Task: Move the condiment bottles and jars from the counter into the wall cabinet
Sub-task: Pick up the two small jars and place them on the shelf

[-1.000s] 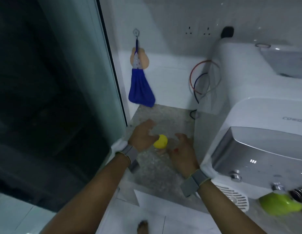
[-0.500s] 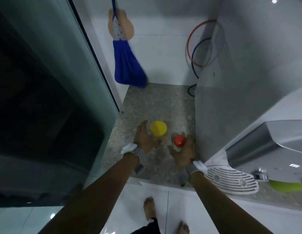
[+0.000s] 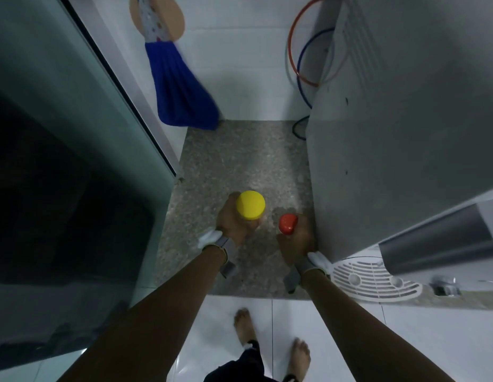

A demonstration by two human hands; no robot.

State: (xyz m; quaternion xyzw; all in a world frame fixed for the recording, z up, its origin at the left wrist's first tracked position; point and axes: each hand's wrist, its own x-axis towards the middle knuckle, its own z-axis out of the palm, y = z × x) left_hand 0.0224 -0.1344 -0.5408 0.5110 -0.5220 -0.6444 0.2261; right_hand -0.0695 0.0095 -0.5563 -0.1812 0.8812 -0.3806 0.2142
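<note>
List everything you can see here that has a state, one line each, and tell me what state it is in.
Yellow-capped jar: capped, upright, gripped by the left hand.
Red-capped bottle: capped, upright, gripped by the right hand.
Blue towel: hanging on the wall, its lower end at the counter.
Water dispenser: standing on the counter, taps not running as far as visible.
Drip tray: in place; wet or dry cannot be told.
</note>
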